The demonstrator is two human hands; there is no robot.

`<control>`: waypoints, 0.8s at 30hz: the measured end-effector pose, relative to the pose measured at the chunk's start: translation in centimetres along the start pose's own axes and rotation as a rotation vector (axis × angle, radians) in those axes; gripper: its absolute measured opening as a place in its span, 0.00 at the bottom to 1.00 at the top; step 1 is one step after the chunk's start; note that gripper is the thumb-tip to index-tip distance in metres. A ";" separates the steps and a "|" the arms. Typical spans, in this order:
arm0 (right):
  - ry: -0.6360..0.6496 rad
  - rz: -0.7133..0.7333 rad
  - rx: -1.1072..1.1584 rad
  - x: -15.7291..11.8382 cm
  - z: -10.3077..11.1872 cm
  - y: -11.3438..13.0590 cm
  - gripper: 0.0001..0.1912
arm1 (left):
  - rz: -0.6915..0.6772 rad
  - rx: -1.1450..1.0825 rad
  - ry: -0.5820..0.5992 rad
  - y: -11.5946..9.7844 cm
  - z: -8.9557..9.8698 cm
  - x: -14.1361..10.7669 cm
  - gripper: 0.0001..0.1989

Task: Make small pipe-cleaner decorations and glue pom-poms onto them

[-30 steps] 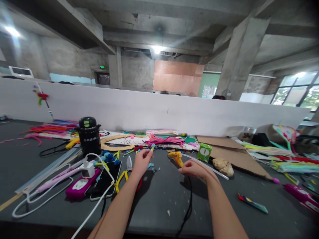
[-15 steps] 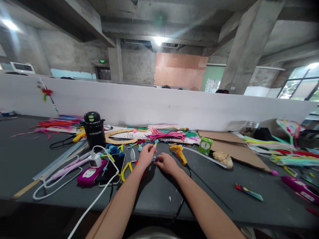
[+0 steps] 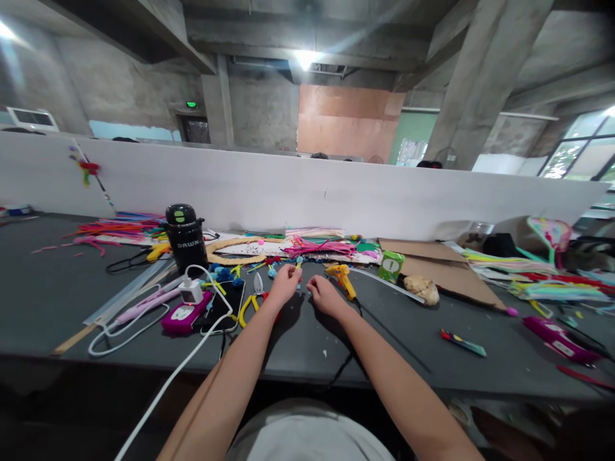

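My left hand (image 3: 285, 285) pinches a small fuzzy pipe-cleaner piece (image 3: 298, 263), yellow-green and light blue, whose tip sticks up above the fingers. Just to its right is my right hand (image 3: 325, 296), fingers curled together; anything at its fingertips is too small to make out. A narrow gap separates the two hands. Yellow-handled pliers (image 3: 248, 307) lie left of my left wrist. Beyond my right hand rests a yellow hot glue gun (image 3: 343, 280) with a dark cord. Blue fuzzy pieces (image 3: 225, 274) lie to the left, near a phone (image 3: 229, 306).
A black flask (image 3: 186, 242) stands at the left behind a purple power strip (image 3: 185, 315) and a white cable. Pink pipe cleaners (image 3: 319, 246) lie at the back. To the right are a green box (image 3: 391, 266), a tan lump (image 3: 421, 289), cardboard (image 3: 446, 275) and a utility knife (image 3: 464, 342).
My right hand has drawn slightly away from my left, opening a small gap. The left keeps its pinch on the piece. The view has tilted down a little.
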State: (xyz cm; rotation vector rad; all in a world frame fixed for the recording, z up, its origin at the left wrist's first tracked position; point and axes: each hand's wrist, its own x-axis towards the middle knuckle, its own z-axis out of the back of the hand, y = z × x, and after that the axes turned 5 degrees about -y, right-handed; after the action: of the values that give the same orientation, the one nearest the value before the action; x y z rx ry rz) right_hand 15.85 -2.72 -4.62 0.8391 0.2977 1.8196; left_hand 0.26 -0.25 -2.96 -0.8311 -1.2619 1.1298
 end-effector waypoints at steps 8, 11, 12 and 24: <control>-0.067 -0.151 0.563 0.6 0.7 -0.8 0.11 | -0.019 0.015 0.091 -0.3 -0.5 -0.4 0.17; -0.067 -0.162 0.684 0.6 0.7 -0.7 0.12 | -0.041 0.027 0.121 -0.5 -0.5 -0.5 0.18; -0.067 -0.174 0.714 0.7 0.6 -0.7 0.11 | -0.047 0.028 0.126 -0.6 -0.5 -0.6 0.17; -0.180 -0.250 0.873 0.5 1.7 0.2 0.18 | -0.109 0.097 0.208 -0.9 -0.5 -0.8 0.19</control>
State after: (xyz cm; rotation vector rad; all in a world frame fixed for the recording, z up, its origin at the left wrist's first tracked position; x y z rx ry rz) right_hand 16.77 -2.71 -3.07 1.4695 1.0711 1.3356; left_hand 1.00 -1.24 -2.44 -0.7770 -1.0595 0.9832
